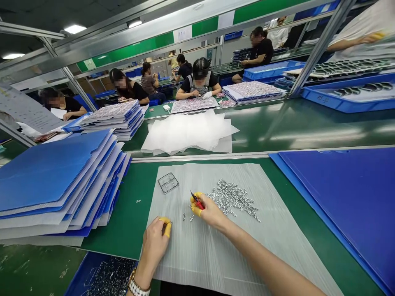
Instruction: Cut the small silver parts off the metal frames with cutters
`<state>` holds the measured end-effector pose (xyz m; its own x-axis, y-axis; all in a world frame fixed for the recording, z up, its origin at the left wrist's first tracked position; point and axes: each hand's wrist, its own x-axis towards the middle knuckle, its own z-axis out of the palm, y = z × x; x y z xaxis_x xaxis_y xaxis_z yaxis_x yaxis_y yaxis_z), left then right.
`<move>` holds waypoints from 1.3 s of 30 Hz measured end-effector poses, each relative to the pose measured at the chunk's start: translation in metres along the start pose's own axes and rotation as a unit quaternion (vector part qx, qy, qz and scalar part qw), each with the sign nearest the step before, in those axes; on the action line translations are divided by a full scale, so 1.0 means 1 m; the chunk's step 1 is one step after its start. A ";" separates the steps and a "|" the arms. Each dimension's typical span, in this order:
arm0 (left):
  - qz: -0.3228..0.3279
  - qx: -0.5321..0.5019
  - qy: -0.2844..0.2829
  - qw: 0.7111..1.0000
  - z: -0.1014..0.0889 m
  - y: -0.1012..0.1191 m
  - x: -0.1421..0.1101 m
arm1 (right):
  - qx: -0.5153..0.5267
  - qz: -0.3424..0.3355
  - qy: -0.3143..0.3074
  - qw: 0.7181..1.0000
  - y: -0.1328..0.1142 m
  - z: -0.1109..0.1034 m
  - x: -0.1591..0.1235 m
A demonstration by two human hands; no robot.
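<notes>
My right hand (212, 211), yellow covers on its fingertips, is closed round small red-handled cutters (199, 202), whose dark jaws point up and left. Beside it lies a loose pile of small shiny metal parts (231, 196). My left hand (154, 242), also with yellow finger covers, is pinched closed at the left side of the white sheet (247, 255); whatever is between its fingertips is too small to make out. A few loose metal parts (184, 216) lie between the hands. A square dark frame with small parts inside (168, 183) rests near the sheet's far left corner.
Blue sheets with white interleaves are stacked (55, 168) on the left. More blue sheets (345, 185) lie at right. White papers (188, 131) cover part of the green bench beyond. A blue bin of dark pieces (108, 275) sits below the table edge. Several co-workers sit opposite.
</notes>
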<state>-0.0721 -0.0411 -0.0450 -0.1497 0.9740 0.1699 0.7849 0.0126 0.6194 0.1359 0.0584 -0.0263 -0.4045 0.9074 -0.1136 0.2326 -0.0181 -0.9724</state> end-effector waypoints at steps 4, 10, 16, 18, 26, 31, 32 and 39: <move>-0.111 -0.204 0.039 0.972 -0.004 0.006 0.006 | 0.137 -0.002 -0.001 0.991 -0.005 0.003 -0.003; -0.187 -0.455 0.037 0.870 0.005 0.044 0.019 | 0.236 -0.003 -0.007 0.972 -0.025 0.017 -0.008; -0.199 -0.533 0.033 0.822 0.016 0.062 0.027 | 0.271 0.012 -0.001 0.963 -0.030 0.029 -0.009; -0.198 -0.538 0.038 0.818 0.018 0.063 0.028 | 0.272 0.014 0.000 0.962 -0.029 0.032 -0.008; -0.220 -0.526 0.057 0.819 0.025 0.056 0.032 | 0.250 0.049 0.031 0.967 -0.023 0.042 -0.003; -0.237 -0.520 0.055 0.819 0.028 0.054 0.035 | 0.241 0.065 0.042 0.967 -0.018 0.046 0.002; -0.240 -0.520 0.051 0.818 0.029 0.053 0.035 | 0.242 0.060 0.045 0.967 -0.017 0.047 0.003; -0.252 -0.548 0.058 0.796 0.031 0.056 0.035 | 0.270 0.044 0.059 0.960 -0.012 0.050 0.006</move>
<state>-0.0148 0.0011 -0.0279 -0.3834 0.8795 -0.2819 -0.3781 0.1290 0.9167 0.0870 0.0430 -0.0256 -0.2931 0.9335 -0.2066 -0.2449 -0.2822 -0.9276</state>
